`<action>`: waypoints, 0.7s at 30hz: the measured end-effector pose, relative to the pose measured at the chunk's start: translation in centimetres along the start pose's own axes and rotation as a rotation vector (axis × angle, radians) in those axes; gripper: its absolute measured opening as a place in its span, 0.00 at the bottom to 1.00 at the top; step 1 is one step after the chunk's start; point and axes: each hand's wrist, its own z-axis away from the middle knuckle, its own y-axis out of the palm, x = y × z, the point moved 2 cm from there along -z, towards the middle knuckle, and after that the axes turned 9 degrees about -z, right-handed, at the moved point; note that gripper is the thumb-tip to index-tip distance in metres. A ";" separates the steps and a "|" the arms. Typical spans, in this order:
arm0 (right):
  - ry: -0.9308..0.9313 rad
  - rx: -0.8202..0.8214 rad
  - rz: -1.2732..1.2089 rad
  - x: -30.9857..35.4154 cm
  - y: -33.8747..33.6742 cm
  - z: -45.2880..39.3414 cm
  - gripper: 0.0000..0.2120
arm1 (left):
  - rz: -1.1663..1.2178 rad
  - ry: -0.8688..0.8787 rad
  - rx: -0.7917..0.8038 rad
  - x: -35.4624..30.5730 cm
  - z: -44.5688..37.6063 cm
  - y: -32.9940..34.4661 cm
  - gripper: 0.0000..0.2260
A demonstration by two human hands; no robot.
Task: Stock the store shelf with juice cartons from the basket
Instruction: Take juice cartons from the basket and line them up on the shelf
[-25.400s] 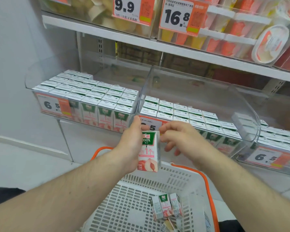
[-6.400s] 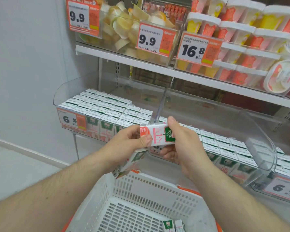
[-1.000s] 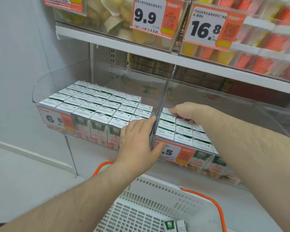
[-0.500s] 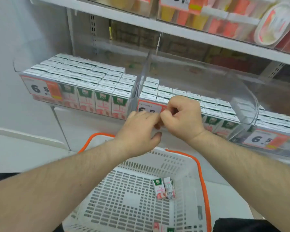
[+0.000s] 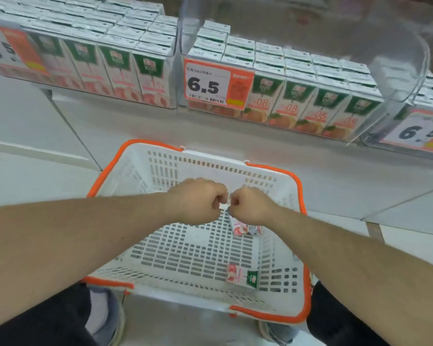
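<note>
Down at the bottom, the person's dark trouser legs [image 5: 35, 323] and grey shoes [image 5: 105, 318] stand on each side of a white basket [image 5: 193, 300] with orange handles. One juice carton [image 5: 241, 275] lies flat on the basket floor near the right wall. It is small and boxy, pink and white, with a red fruit picture at one end and a dark green patch at the other.

Above the middle of the basket, the left hand [image 5: 195, 201] and the right hand [image 5: 254, 204] are close together, knuckles up. Both are curled into tight fists, and the thumbs and fingers seem to pinch something small and pale [image 5: 226, 204] between them, but it is too blurry to say what it is. Just under the hands lie two more cartons [image 5: 245, 228], side by side on the basket floor, partly hidden by the right hand.

Farther away is the shelf [image 5: 140, 118]. Clear plastic bins hold rows of standing cartons with white tops. The left bin [image 5: 125, 63] has pink cartons with green tops on the front. The middle bin [image 5: 300, 101] has cartons with orange-pink fruit and green tops. An orange and white price tag [image 5: 218, 83] reading 6.5 hangs on the front of the middle bin. Like tags hang at the far left [image 5: 8, 48] and far right [image 5: 418, 131].
</note>
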 end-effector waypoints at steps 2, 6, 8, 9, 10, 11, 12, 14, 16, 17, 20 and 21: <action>0.119 0.138 -0.003 -1.8 2.2 -1.0 0.16 | 0.035 -0.025 0.109 0.2 -1.2 2.2 0.12; 0.310 0.455 0.085 -6.2 8.7 -1.2 0.10 | 0.209 -0.125 0.205 1.4 -3.7 7.0 0.10; 0.322 0.596 0.174 -7.5 11.3 -0.5 0.15 | 0.387 -0.256 0.192 1.9 -4.6 9.2 0.07; 0.314 0.640 0.234 -7.7 12.1 -0.1 0.19 | 0.481 -0.331 0.192 2.0 -4.8 10.2 0.06; 0.300 0.650 0.287 -8.1 12.8 0.1 0.20 | 0.562 -0.394 0.193 2.1 -4.9 11.1 0.06; 0.280 0.633 0.326 -8.5 13.4 0.3 0.20 | 0.613 -0.434 0.198 2.0 -5.0 12.1 0.05; 0.260 0.595 0.371 -8.8 13.9 0.4 0.19 | 0.647 -0.458 0.209 1.9 -5.0 12.9 0.05; 0.182 0.499 0.490 -9.2 15.1 0.8 0.19 | 0.666 -0.472 0.257 1.8 -4.7 14.3 0.07; 0.130 0.459 0.514 -9.6 15.9 0.9 0.18 | 0.613 -0.437 0.305 2.0 -4.4 15.1 0.11; 0.155 0.442 0.446 -9.7 15.8 0.8 0.16 | 0.534 -0.394 0.321 2.2 -4.3 15.3 0.14; 0.449 0.402 -0.073 -10.3 14.1 -0.6 0.15 | 0.186 -0.182 0.300 2.3 -4.1 15.9 0.29; 0.553 0.391 -0.336 -10.3 13.4 -1.2 0.14 | 0.107 -0.114 0.282 2.0 -3.9 16.2 0.34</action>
